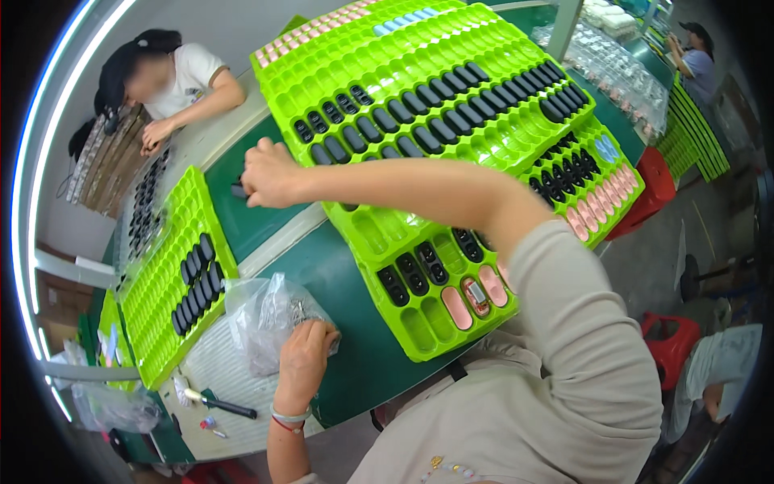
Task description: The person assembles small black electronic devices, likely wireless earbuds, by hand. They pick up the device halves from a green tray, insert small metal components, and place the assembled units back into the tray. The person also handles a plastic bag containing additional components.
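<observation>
My right arm crosses over the trays, and my right hand point(271, 173) is closed round a small dark oblong piece point(239, 190) above the green table strip. Most of that piece is hidden by the fingers. My left hand point(306, 359) has its fingers curled together at the edge of a clear plastic bag point(262, 323) full of small metal parts; what they pinch is hidden. Close to my body, a green tray point(419, 327) holds black and pink oblong shells, one pink shell with a circuit board inside. Beyond it lies a large green tray point(387, 218) with rows of black shells.
At the left, a tilted green tray point(157, 315) carries several black shells. A black-handled tool point(230, 406) lies by the near left table edge. Across the table a person point(181, 85) works beside clear trays of black parts. Red stools point(671, 347) stand at the right.
</observation>
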### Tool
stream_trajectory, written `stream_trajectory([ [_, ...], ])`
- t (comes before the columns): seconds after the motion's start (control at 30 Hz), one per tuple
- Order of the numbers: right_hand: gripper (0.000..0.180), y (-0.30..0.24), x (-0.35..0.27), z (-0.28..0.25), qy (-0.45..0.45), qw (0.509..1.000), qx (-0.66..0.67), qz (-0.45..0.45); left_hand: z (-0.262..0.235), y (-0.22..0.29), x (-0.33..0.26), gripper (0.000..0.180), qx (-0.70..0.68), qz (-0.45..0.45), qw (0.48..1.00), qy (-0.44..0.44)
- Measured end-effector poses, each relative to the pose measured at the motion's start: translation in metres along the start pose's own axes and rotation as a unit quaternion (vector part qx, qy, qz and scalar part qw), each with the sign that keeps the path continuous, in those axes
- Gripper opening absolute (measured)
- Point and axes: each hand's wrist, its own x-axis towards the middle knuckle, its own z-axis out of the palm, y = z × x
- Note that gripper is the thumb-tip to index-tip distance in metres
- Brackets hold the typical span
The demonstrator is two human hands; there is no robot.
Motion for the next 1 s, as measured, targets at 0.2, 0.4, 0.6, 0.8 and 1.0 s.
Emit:
stream_trajectory([
  [0.2, 0.017, 0.010, -0.113, -0.086, -0.044, 0.998, 0.030, -0.020, -0.001, 0.009, 0.004, 0.011, 0.021, -0.026, 0.999, 0.039],
  [0.4, 0.018, 0.005, -0.219, -0.126, -0.021, 0.987, 0.149, 0.047, 0.000, 0.011, 0.006, 0.011, 0.012, -0.083, 0.991, 0.108],
  [0.6, 0.021, -0.040, -0.282, -0.128, 0.037, 0.940, 0.285, 0.185, -0.005, 0.020, 0.008, 0.011, 0.007, -0.160, 0.974, 0.161],
  [0.8, 0.023, -0.091, -0.281, -0.089, 0.079, 0.896, 0.364, 0.243, 0.007, 0.026, 0.006, 0.014, -0.244, -0.275, 0.900, 0.233],
  [1.0, 0.026, -0.121, -0.251, -0.048, 0.052, 0.808, 0.508, 0.294, 0.009, 0.042, 0.004, 0.019, -0.493, -0.318, 0.764, 0.269],
])
